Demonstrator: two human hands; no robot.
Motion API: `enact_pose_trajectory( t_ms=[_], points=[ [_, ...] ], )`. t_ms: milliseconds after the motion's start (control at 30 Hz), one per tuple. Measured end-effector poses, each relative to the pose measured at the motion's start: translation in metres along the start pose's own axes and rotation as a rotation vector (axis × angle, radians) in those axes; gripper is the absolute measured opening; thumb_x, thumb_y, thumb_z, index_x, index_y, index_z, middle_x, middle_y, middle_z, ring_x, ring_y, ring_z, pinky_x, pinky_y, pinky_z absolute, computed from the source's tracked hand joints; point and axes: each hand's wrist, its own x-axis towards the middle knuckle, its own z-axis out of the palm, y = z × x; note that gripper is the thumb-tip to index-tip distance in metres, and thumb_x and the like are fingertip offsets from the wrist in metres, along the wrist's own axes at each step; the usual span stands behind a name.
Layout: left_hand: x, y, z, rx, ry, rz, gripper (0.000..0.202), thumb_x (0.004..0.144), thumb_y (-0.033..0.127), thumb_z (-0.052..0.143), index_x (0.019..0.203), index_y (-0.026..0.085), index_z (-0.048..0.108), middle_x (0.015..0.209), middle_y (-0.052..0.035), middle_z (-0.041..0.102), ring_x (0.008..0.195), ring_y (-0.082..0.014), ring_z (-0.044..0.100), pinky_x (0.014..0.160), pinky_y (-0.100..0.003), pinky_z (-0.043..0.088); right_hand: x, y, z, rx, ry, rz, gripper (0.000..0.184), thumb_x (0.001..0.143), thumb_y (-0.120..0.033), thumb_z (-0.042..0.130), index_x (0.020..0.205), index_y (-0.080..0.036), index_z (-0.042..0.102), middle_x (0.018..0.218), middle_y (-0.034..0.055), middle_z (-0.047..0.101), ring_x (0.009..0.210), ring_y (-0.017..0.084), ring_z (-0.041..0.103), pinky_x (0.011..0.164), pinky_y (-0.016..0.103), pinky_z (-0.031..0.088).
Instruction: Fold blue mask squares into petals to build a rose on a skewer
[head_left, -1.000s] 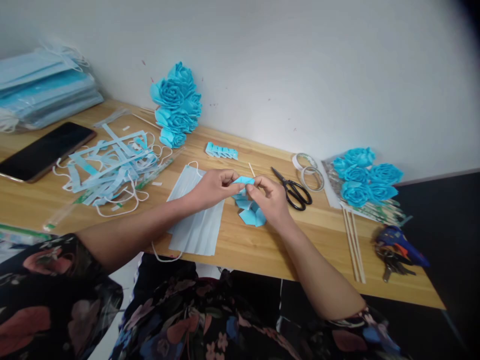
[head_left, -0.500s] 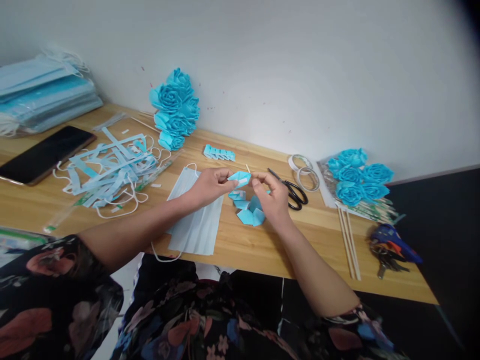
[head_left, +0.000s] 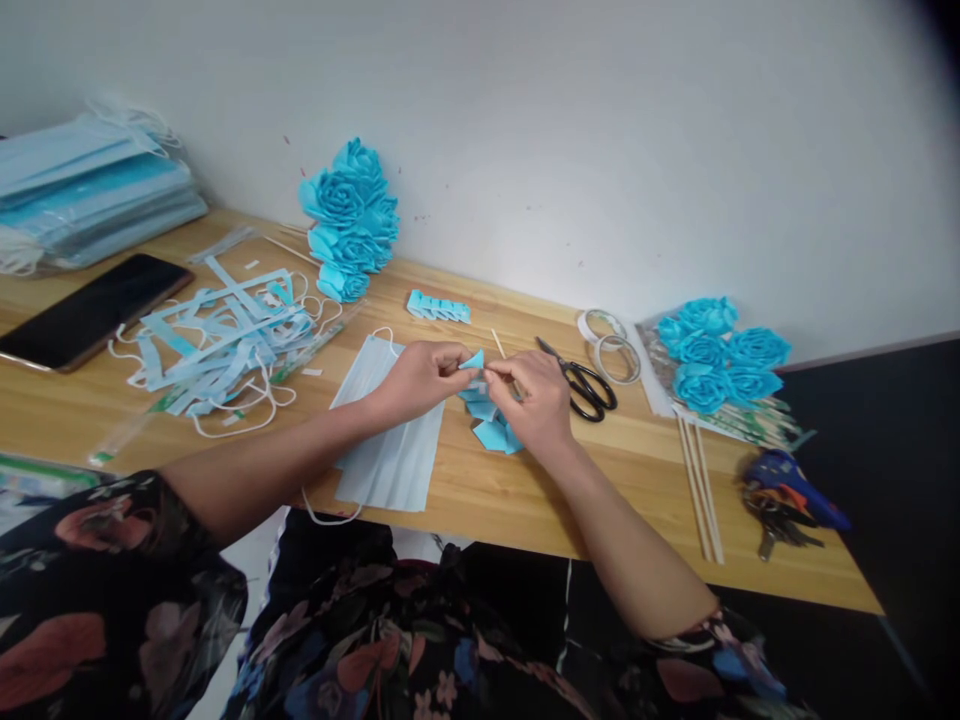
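Right hand (head_left: 532, 395) has shifted inward, nearer the left hand (head_left: 421, 380); both pinch a folded blue piece (head_left: 475, 360), thumbs and forefingers nearly closed. It sits between their fingertips, one corner pointing toward the wall (head_left: 495, 170); fingers hide its long axis. More blue pieces (head_left: 491, 435) lie just under the right hand.

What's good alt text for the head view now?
A person's left hand and right hand pinch a small blue piece above a wooden table. More blue pieces lie below; a face mask is to the left, black scissors to the right, blue flowers beyond on both sides.
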Motion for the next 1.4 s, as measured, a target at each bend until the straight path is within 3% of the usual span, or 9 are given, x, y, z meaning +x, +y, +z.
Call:
enact_pose_trajectory(
  t_ms=[200, 867, 1167, 1267, 1400],
  points=[
    [-0.0009, 0.0009, 0.0021, 0.055, -0.002, 0.063, 0.032, 0.082, 0.029, 0.059, 0.057, 0.018, 0.043, 0.054, 0.0066, 0.027, 0.053, -0.0072, 0.026, 0.051, -0.025, 0.019, 0.0015, -0.0014, -0.0015, 0.001, 0.008, -0.01, 0.017, 0.09, -0.02, 0.057, 0.075, -0.023, 0.064, 0.068, -0.0004, 0.069, 0.069, 0.017, 0.062, 0.073, 0.035, 0.043],
    [-0.0007, -0.0065, -0.0002, -0.059, -0.059, 0.005, 0.035, 0.085, 0.034, 0.06, 0.059, 0.018, 0.043, 0.057, 0.0059, 0.025, 0.054, -0.0077, 0.024, 0.051, -0.025, 0.019, 0.0021, -0.0014, -0.0031, 0.065, -0.024, 0.007, 0.018, 0.091, -0.02, 0.055, 0.077, -0.022, 0.066, 0.063, -0.001, 0.063, 0.065, 0.016, 0.058, 0.072, 0.035, 0.042],
    [-0.0009, -0.0067, 0.0, -0.121, -0.063, -0.026, 0.03, 0.085, 0.033, 0.059, 0.062, 0.017, 0.049, 0.057, 0.0054, 0.03, 0.055, -0.0076, 0.026, 0.051, -0.025, 0.02, 0.0031, -0.0014, -0.0066, 0.113, -0.097, 0.015, 0.022, 0.094, -0.026, 0.048, 0.085, -0.022, 0.068, 0.071, 0.0017, 0.068, 0.07, 0.018, 0.06, 0.076, 0.038, 0.044],
    [-0.0005, -0.0047, -0.0009, -0.143, -0.066, -0.043, 0.029, 0.085, 0.035, 0.06, 0.064, 0.017, 0.051, 0.059, 0.0053, 0.033, 0.056, -0.0076, 0.029, 0.052, -0.024, 0.022, 0.0015, -0.0009, -0.0057, 0.157, -0.07, 0.087, 0.02, 0.094, -0.028, 0.05, 0.087, -0.022, 0.068, 0.077, 0.0024, 0.07, 0.075, 0.019, 0.063, 0.079, 0.038, 0.046],
    [0.0003, 0.0006, -0.0025, -0.194, -0.109, -0.06, 0.027, 0.085, 0.037, 0.058, 0.068, 0.016, 0.052, 0.062, 0.004, 0.04, 0.058, -0.0081, 0.035, 0.055, -0.023, 0.028, -0.001, 0.0027, -0.0024, 0.374, -0.042, 0.345, 0.023, 0.091, -0.033, 0.057, 0.11, -0.022, 0.063, 0.092, 0.0034, 0.071, 0.087, 0.019, 0.066, 0.08, 0.035, 0.051]
  ],
)
